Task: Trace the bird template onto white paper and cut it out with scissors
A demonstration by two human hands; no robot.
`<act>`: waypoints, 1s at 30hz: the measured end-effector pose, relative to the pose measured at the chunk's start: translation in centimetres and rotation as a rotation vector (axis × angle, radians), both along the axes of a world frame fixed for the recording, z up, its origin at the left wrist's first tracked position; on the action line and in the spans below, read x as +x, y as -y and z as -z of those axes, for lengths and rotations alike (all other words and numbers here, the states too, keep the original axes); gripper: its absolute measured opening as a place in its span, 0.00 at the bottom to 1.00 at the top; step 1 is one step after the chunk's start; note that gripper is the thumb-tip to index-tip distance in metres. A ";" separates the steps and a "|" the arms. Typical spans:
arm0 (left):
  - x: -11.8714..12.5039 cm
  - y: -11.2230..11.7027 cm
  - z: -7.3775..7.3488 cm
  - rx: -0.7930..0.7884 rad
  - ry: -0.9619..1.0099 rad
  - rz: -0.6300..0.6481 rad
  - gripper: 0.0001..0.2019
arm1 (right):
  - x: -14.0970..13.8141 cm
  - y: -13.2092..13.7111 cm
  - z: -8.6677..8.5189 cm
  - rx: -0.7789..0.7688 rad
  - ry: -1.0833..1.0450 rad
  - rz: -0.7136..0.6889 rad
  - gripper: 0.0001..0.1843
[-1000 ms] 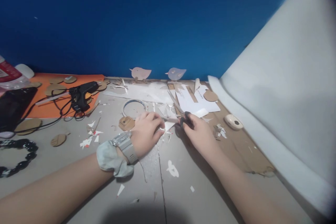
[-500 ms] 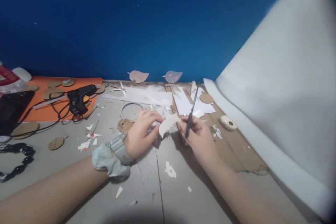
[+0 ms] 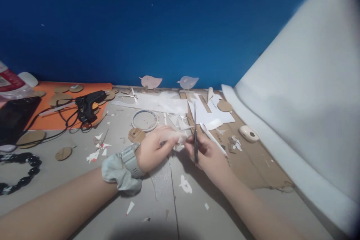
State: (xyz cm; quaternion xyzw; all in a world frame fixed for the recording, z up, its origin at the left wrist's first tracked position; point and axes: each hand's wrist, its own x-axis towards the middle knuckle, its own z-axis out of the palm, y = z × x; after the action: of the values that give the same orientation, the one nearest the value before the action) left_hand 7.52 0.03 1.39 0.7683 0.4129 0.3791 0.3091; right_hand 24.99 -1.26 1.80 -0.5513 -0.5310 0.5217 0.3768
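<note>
Near the middle of the table my left hand [image 3: 157, 146] is closed, its thumb and fingers pinching a small pale piece of paper [image 3: 181, 137]. My right hand [image 3: 209, 152] is closed around a slim dark-handled tool [image 3: 195, 131] with a long thin end, which stands nearly upright; its exact kind is unclear. The right fingertips also meet the right end of the paper, though whether they grip it is hard to tell. Below the hands lies a white paper cutout [image 3: 185, 184]. A roll of clear tape [image 3: 144, 111] rests beyond the left hand.
Two paper birds [image 3: 151, 82] stand by the blue wall. A black glue gun [image 3: 90, 105] and its cord lie on an orange sheet [image 3: 56, 120] at left, near a beaded bracelet [image 3: 32, 159]. On the right are cardboard [image 3: 253, 165], white sheets [image 3: 227, 118] and a cream oval object [image 3: 249, 134].
The paper has dropped lower and turned, with the left thumb now over it. The dark tool has swung more upright and moved left. The view has shifted slightly.
</note>
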 end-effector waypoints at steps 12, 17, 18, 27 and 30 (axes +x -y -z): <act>-0.1 0.0 0.4 -0.083 -0.031 0.139 0.16 | 0.9 0.4 -0.6 -0.143 -0.010 -0.243 0.09; 0.0 0.0 0.3 -0.072 -0.045 0.146 0.16 | 1.0 0.6 -0.3 -0.088 0.007 -0.310 0.08; 0.0 0.0 0.3 -0.080 -0.040 0.155 0.16 | 0.9 0.6 -0.4 -0.072 0.003 -0.305 0.08; -0.1 0.2 -0.4 -0.140 0.070 0.239 0.14 | 0.5 0.7 0.0 0.089 0.006 0.059 0.11; 0.0 0.3 -0.3 -0.155 0.076 0.239 0.14 | 0.6 0.8 0.1 0.092 0.021 0.028 0.10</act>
State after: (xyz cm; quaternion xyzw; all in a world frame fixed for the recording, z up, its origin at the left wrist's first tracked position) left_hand 7.55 -0.22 1.70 0.7710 0.3343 0.3355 0.4257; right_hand 25.58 -2.03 1.67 -0.5463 -0.5504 0.4856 0.4035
